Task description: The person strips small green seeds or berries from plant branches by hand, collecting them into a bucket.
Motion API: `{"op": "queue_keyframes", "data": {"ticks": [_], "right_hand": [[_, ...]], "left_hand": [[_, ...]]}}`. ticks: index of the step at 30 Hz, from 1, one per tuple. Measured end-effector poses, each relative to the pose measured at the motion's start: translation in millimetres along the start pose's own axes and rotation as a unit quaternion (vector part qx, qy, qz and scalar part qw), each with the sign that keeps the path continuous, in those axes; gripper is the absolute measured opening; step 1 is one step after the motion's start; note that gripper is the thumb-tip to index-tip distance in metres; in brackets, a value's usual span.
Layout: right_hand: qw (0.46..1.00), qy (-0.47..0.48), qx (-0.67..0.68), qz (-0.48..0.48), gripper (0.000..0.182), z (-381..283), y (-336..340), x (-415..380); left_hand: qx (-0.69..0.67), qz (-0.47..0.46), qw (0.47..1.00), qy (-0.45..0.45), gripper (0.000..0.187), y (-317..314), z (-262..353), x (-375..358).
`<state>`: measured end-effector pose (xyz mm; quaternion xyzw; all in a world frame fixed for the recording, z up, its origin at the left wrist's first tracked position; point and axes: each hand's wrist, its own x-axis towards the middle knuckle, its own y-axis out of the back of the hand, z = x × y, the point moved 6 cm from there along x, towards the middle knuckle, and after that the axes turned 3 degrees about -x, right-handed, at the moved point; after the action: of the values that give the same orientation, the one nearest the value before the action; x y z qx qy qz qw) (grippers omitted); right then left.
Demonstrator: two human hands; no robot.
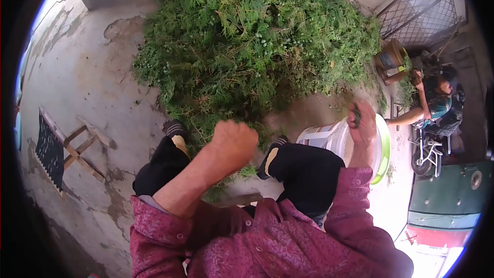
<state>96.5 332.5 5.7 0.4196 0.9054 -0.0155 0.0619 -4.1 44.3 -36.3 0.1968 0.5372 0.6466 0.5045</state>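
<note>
A large heap of leafy green evergreen branches (257,36), with small pale-green cones among the sprays, lies on the ground before me. My left hand (234,144) is closed in a fist above the near edge of the heap; whatever it may hold is hidden. Over a white bucket (329,136) with a bright green rim, my right hand (364,123) is raised with curled fingers. Small dark-green plant pieces (356,115) show in its grip, too blurred to tell exactly. The bucket stands beside my right knee, its inside mostly hidden by my arm.
At left stands a folding stool (72,146) with a dark woven seat. On the right another person (437,103) sits near a brown bucket (390,56), close to a wheeled frame (427,157) and a green metal box (450,188). A mesh gate (422,10) leans behind.
</note>
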Motion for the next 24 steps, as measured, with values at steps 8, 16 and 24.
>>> {"op": "queue_keyframes", "data": {"ticks": [8, 16, 24], "right_hand": [[0.580, 0.170, -0.796, -0.042, 0.034, 81.6, 155.3, -3.9], [0.707, 0.201, -0.655, -0.173, 0.035, 5.4, -52.9, 46.5], [0.665, 0.014, -0.661, -0.348, 0.037, 250.7, -132.9, 82.9]], "left_hand": [[-0.097, 0.186, 0.977, 0.048, 0.025, 65.9, -49.9, -14.1], [-0.090, 0.179, 0.974, 0.102, 0.026, 77.9, -66.0, -9.7], [-0.079, 0.151, 0.976, 0.136, 0.026, 71.9, -84.2, -14.4]]}}
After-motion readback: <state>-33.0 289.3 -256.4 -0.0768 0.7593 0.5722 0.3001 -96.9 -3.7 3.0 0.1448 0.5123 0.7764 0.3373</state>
